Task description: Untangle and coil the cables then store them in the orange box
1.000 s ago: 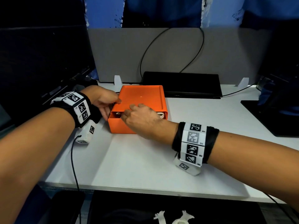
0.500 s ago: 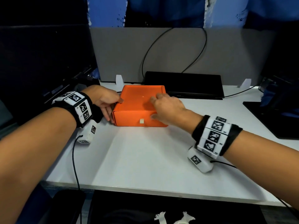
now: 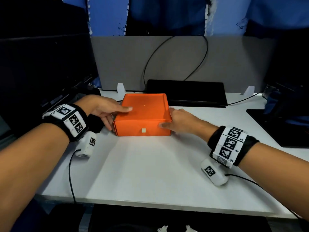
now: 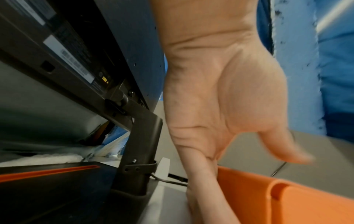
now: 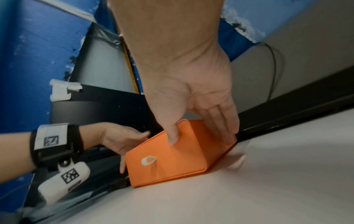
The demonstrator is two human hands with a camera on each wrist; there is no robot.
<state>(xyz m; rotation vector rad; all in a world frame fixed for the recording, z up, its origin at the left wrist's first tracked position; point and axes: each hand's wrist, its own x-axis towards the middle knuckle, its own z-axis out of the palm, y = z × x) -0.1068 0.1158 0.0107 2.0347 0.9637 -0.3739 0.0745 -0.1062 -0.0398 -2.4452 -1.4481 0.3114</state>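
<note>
The orange box (image 3: 143, 111) stands on the white table (image 3: 150, 164), its drawer shut and a small white tab (image 3: 143, 130) on the front. My left hand (image 3: 108, 113) lies against its left side, thumb flat on the lid and fingers straight down the wall. My right hand (image 3: 178, 120) lies against the right side, thumb on the front face and fingers straight along the wall. The right wrist view shows the box (image 5: 172, 163), the tab (image 5: 148, 160), my right hand (image 5: 191, 98) and my left hand (image 5: 122, 141). No loose cables are in sight.
A flat black device (image 3: 185, 91) lies right behind the box, with a black cable (image 3: 204, 52) looping up the grey partition (image 3: 117, 61). A dark monitor (image 3: 41, 64) stands at the left and a black pad (image 3: 275, 128) at the right.
The drawer, open a second ago with white cable showing, is now shut. My right hand moved from the box's front to its right side. My left thumb shifted onto the lid.
</note>
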